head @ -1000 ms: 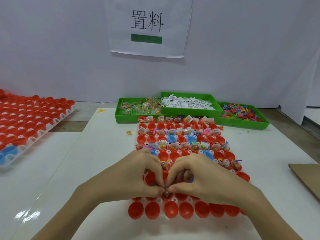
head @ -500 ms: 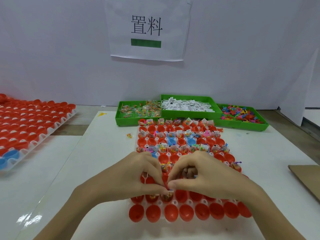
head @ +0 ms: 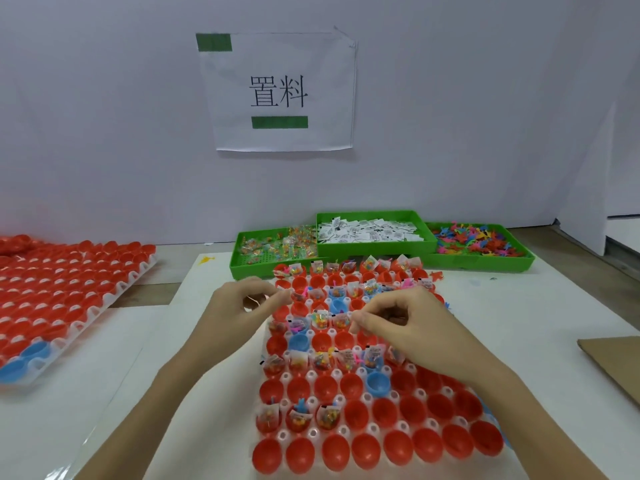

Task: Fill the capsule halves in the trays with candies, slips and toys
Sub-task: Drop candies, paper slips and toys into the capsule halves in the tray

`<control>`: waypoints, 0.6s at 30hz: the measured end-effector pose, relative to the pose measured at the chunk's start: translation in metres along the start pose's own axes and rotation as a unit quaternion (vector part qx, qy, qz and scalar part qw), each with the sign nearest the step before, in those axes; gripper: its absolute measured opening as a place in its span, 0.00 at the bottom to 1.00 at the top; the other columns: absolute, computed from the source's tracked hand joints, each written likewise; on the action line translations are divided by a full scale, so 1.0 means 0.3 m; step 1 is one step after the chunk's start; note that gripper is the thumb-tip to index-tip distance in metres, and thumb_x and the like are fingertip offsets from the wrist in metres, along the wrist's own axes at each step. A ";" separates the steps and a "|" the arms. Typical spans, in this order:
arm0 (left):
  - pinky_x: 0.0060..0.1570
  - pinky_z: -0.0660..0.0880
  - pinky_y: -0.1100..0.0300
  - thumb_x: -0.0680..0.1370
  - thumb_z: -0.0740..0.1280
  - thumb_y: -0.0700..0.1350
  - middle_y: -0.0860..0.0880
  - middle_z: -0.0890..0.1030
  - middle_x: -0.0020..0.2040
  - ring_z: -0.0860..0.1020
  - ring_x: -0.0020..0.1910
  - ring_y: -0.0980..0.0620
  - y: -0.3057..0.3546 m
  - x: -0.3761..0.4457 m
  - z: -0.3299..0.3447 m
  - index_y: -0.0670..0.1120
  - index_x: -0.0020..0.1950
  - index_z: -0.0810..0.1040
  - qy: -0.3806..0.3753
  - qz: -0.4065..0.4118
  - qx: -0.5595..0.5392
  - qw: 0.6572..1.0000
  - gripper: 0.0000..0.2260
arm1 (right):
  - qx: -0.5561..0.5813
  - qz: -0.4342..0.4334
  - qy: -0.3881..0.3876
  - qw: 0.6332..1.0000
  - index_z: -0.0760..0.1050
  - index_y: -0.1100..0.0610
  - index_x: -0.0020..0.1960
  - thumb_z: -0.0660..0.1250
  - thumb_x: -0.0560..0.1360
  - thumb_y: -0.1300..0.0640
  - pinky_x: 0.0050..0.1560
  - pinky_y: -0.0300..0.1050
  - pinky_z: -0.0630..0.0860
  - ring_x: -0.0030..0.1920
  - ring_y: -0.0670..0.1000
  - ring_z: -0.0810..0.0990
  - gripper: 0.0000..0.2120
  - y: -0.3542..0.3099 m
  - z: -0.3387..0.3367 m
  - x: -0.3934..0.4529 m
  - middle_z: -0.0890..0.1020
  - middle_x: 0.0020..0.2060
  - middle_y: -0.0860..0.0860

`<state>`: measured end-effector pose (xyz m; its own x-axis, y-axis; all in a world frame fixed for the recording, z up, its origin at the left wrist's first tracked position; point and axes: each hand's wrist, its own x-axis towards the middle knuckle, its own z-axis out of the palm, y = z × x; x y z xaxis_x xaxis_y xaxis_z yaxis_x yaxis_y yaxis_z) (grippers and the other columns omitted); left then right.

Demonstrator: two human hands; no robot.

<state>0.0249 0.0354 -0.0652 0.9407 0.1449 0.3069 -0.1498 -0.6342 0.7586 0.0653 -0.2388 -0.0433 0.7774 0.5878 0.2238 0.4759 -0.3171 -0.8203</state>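
White wall (head: 104, 116), paper sign (head: 280, 91)

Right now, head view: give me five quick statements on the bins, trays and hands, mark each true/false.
1. The paper slips bin sits between the candy bin and the toy bin. True.
2. Every capsule half in the near tray is red. False: a few are blue, such as one right of centre.
3. The nearest row of the near tray is already filled. False: those red halves look empty.
4. A second tray of capsule halves lies at the left. True.
5. The left hand rests flat on the table. False: it is raised over the tray's far left, fingers curled.
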 end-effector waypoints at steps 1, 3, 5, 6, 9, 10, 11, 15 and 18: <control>0.43 0.78 0.60 0.79 0.71 0.54 0.55 0.86 0.41 0.81 0.42 0.57 -0.013 0.028 0.001 0.51 0.45 0.87 0.013 -0.017 0.002 1.000 0.09 | -0.001 0.000 0.003 1.000 0.86 0.49 0.41 0.70 0.79 0.49 0.34 0.34 0.73 0.28 0.39 0.76 0.11 0.006 0.000 0.003 0.83 0.31 0.39; 0.41 0.76 0.62 0.80 0.70 0.54 0.55 0.86 0.40 0.80 0.39 0.59 -0.037 0.097 -0.001 0.52 0.46 0.87 0.041 -0.039 0.004 0.998 0.09 | -0.005 -0.004 0.013 1.000 0.86 0.49 0.41 0.70 0.80 0.50 0.34 0.35 0.73 0.27 0.40 0.74 0.11 0.015 -0.001 0.004 0.83 0.31 0.39; 0.42 0.75 0.58 0.81 0.69 0.52 0.52 0.85 0.41 0.80 0.40 0.55 -0.064 0.190 -0.002 0.49 0.48 0.86 0.069 -0.054 0.021 0.996 0.10 | -0.003 -0.012 0.028 1.000 0.86 0.48 0.41 0.70 0.80 0.50 0.33 0.33 0.72 0.27 0.40 0.75 0.11 0.020 -0.002 0.006 0.83 0.30 0.40; 0.42 0.74 0.59 0.81 0.69 0.51 0.50 0.85 0.43 0.80 0.41 0.53 -0.080 0.242 -0.001 0.47 0.49 0.86 0.079 -0.057 0.043 0.994 0.10 | 0.000 -0.013 0.035 0.999 0.86 0.48 0.41 0.70 0.80 0.50 0.33 0.34 0.72 0.28 0.41 0.76 0.11 0.023 -0.003 0.008 0.83 0.31 0.40; 0.45 0.74 0.58 0.82 0.69 0.48 0.46 0.86 0.49 0.79 0.44 0.51 -0.140 0.395 0.003 0.41 0.54 0.85 0.084 -0.070 0.143 0.984 0.11 | 0.006 -0.004 0.052 0.999 0.86 0.47 0.40 0.70 0.79 0.48 0.39 0.49 0.79 0.34 0.51 0.81 0.11 0.033 -0.002 0.012 0.85 0.34 0.45; 0.48 0.74 0.57 0.82 0.68 0.47 0.44 0.86 0.51 0.79 0.46 0.50 -0.162 0.436 0.005 0.40 0.56 0.85 0.073 -0.071 0.177 0.979 0.11 | 0.003 -0.002 0.058 0.998 0.86 0.46 0.39 0.70 0.79 0.47 0.41 0.52 0.79 0.36 0.54 0.82 0.12 0.037 -0.002 0.013 0.85 0.34 0.47; 0.50 0.75 0.56 0.82 0.68 0.46 0.43 0.86 0.54 0.79 0.47 0.49 -0.183 0.470 0.009 0.40 0.58 0.84 0.055 -0.069 0.209 0.974 0.11 | 0.000 0.001 0.062 0.998 0.86 0.46 0.39 0.70 0.79 0.47 0.42 0.53 0.79 0.37 0.55 0.82 0.12 0.041 -0.002 0.015 0.85 0.33 0.48; 0.54 0.74 0.56 0.81 0.70 0.46 0.45 0.83 0.63 0.81 0.54 0.47 -0.239 0.544 0.032 0.46 0.65 0.83 -0.046 -0.028 0.292 0.955 0.13 | -0.006 0.009 0.073 0.997 0.86 0.47 0.39 0.70 0.79 0.48 0.40 0.46 0.80 0.35 0.51 0.82 0.12 0.063 -0.007 0.021 0.85 0.33 0.47; 0.51 0.73 0.57 0.79 0.74 0.47 0.46 0.83 0.64 0.79 0.48 0.51 -0.244 0.588 0.030 0.50 0.63 0.84 -0.093 -0.014 0.308 0.947 0.13 | -0.024 0.007 0.080 0.996 0.86 0.48 0.39 0.70 0.80 0.48 0.37 0.39 0.78 0.34 0.48 0.82 0.12 0.076 -0.005 0.028 0.84 0.33 0.47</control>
<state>0.2046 0.1005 -0.0717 0.9876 0.0682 0.1416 0.0282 -0.9632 0.2674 0.0833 -0.2423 -0.0593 0.8377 0.4580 0.2975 0.4814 -0.3617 -0.7984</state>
